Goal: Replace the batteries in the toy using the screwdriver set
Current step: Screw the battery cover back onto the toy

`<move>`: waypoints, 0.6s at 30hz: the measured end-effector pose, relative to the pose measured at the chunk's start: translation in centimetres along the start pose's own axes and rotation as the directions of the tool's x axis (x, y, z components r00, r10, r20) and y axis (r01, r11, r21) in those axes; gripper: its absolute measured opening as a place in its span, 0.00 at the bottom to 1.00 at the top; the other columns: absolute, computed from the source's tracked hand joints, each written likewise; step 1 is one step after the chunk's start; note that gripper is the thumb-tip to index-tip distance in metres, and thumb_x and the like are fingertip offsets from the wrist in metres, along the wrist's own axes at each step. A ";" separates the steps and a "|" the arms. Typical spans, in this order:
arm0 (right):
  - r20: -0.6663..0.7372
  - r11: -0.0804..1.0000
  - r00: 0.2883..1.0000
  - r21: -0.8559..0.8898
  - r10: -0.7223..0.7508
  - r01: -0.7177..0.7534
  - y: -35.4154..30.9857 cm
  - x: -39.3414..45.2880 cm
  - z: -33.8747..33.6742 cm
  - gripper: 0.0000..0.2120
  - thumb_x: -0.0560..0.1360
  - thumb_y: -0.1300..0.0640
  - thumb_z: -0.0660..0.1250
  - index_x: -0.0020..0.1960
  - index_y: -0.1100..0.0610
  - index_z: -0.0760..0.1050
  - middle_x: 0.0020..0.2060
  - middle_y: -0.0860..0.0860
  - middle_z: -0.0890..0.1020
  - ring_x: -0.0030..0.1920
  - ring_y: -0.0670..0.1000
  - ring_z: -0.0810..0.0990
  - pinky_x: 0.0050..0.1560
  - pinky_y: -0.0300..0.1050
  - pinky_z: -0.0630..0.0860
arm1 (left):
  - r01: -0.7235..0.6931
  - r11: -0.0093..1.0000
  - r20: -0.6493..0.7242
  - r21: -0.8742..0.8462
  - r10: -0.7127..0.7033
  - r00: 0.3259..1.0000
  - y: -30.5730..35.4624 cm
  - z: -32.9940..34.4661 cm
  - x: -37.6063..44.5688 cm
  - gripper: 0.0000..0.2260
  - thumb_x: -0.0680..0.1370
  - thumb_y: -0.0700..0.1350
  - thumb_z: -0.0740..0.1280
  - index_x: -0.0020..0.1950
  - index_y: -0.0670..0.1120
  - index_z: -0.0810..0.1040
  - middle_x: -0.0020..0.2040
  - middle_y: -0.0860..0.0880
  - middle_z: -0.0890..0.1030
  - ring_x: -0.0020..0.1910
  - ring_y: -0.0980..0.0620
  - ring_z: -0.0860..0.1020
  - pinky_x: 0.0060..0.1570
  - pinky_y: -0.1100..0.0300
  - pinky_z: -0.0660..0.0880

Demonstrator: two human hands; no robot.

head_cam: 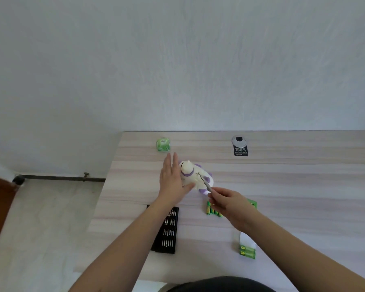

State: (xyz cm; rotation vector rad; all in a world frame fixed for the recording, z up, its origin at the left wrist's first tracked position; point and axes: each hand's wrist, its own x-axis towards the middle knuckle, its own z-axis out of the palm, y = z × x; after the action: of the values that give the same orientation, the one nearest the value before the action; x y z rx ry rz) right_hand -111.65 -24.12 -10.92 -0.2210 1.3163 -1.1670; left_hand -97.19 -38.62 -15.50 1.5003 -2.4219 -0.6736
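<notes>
A white and purple toy (193,173) lies on the pale wooden table (282,186). My left hand (173,179) rests flat against the toy's left side, fingers straight and thumb under it. My right hand (226,200) pinches a thin grey screwdriver (205,182), whose tip touches the toy's body. A black screwdriver bit case (168,230) lies open under my left forearm. Loose green batteries (214,210) lie in a row below my right hand, partly hidden by it.
A green battery pack with a white card (247,248) lies near the table's front right. A green round object (163,145) sits at the back edge, and a grey cable grommet with a black sticker (239,145) sits further right. The table's left edge drops to the floor.
</notes>
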 end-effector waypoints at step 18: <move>0.167 0.983 0.986 -0.179 -0.008 0.038 1.7 -2.2 1.2 0.08 0.76 0.57 0.68 0.53 0.61 0.79 0.46 0.54 0.86 0.46 0.48 0.83 0.50 0.40 0.80 | 0.348 0.471 0.250 -0.810 -0.259 0.933 4.7 -1.9 -10.2 0.05 0.76 0.47 0.70 0.50 0.47 0.83 0.44 0.48 0.85 0.46 0.50 0.82 0.51 0.55 0.79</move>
State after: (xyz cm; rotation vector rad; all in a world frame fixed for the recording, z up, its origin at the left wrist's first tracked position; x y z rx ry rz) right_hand -109.34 -22.25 -10.39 -0.4588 1.2754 -1.0246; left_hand -95.48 -28.28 -10.98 1.4097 -1.3781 -1.7216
